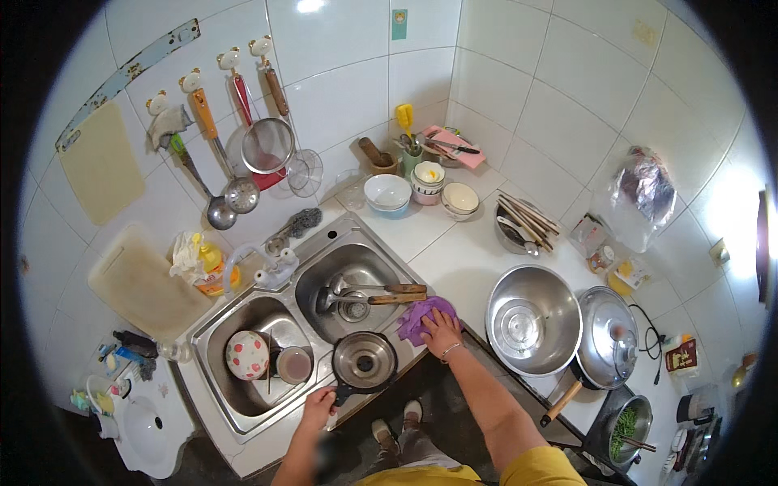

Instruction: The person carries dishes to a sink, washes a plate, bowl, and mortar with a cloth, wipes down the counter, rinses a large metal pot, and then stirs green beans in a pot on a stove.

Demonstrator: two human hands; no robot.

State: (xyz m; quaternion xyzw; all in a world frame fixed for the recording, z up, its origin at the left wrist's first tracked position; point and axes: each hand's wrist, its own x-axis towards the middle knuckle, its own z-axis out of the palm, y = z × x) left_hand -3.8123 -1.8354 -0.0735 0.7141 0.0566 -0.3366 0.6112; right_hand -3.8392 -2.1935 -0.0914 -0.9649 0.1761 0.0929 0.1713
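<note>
My left hand (319, 406) is closed by the dark handle of a small steel pan (365, 356), fingers wrapped at the handle's end. The pan is held level over the sink's front edge; its outer rim is black. My right hand (440, 330) presses on a crumpled purple cloth (416, 317) at the right corner of the sink, its fingers bunching the fabric. Two wooden-handled utensils, including a ladle (325, 300), lie in the right basin (312, 279). In the left basin (279, 312) sit a red-spotted white bowl (246, 355) and a cup (293, 365).
Right of the cloth, a large steel basin (533, 320) stands beside a lidded pan (608, 332). A bowl of green vegetables (629, 429) is farther right. Stacked bowls (387, 194) and a container of chopsticks (519, 227) line the back. Ladles and a strainer (267, 146) hang on the wall.
</note>
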